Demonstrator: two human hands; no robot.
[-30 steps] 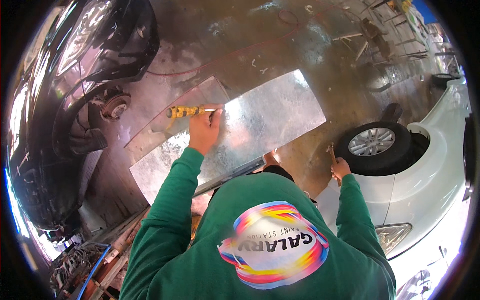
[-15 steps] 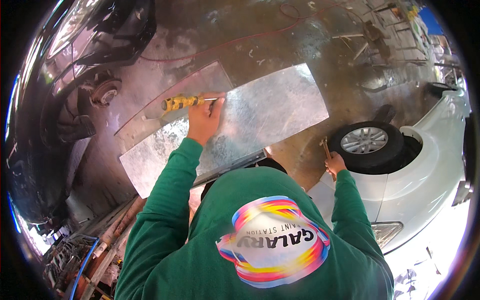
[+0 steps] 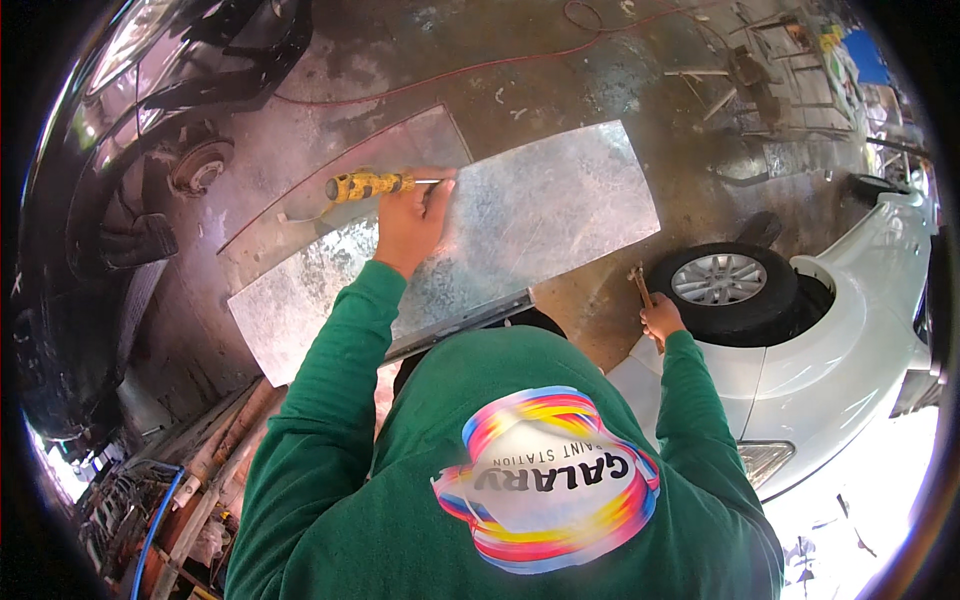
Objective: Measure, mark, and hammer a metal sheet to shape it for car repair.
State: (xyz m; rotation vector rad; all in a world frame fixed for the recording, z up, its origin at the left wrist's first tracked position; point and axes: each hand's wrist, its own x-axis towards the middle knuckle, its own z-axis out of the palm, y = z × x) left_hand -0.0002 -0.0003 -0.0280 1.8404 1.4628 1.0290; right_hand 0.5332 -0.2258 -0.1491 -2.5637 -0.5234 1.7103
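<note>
My left hand (image 3: 412,232) is closed around a screwdriver (image 3: 366,186) with a yellow and black handle. Its handle points left past my fist, and the metal shaft runs right along my fingers, over the far edge of a bare metal sheet (image 3: 545,215). The sheet lies slanted in front of my body, its near edge folded into a lip. My right hand (image 3: 662,320) grips the wooden handle of a small hammer (image 3: 641,284), out to the right of the sheet. The hammer's head is up and apart from the metal.
A white car (image 3: 850,330) with a wheel (image 3: 718,281) stands close on my right. At left is a dark car body (image 3: 60,260) with an exposed brake disc (image 3: 201,168). A red hose (image 3: 450,72) crosses the floor; pipes and boards (image 3: 215,455) lie lower left.
The whole view has shifted slightly. My right hand and the hammer sit a little farther left and higher in the picture. Both hands keep their hold.
</note>
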